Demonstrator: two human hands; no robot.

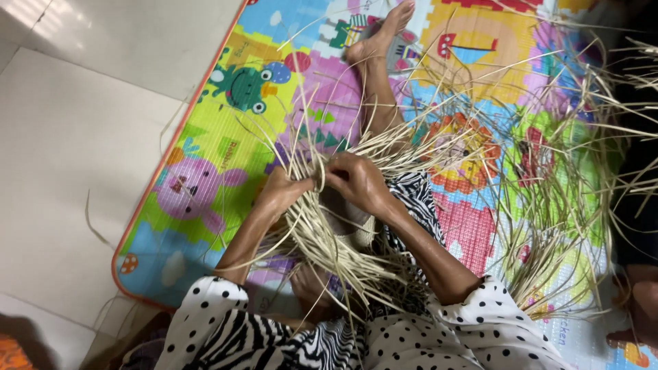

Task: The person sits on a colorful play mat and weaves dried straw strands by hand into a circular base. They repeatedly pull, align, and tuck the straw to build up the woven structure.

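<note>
My left hand and my right hand meet at the middle of the view, both closed on thin pale straw strands of a partly woven piece that rests on my lap. Loose ends of the strands fan out upward and downward from my fingers. One of my legs stretches out ahead, its bare foot at the top of the view. My sleeves are white with black dots.
A colourful cartoon play mat lies under me on pale floor tiles. A big heap of loose straw spreads over the mat at the right. A dark-clothed person's leg and foot sit at the right edge.
</note>
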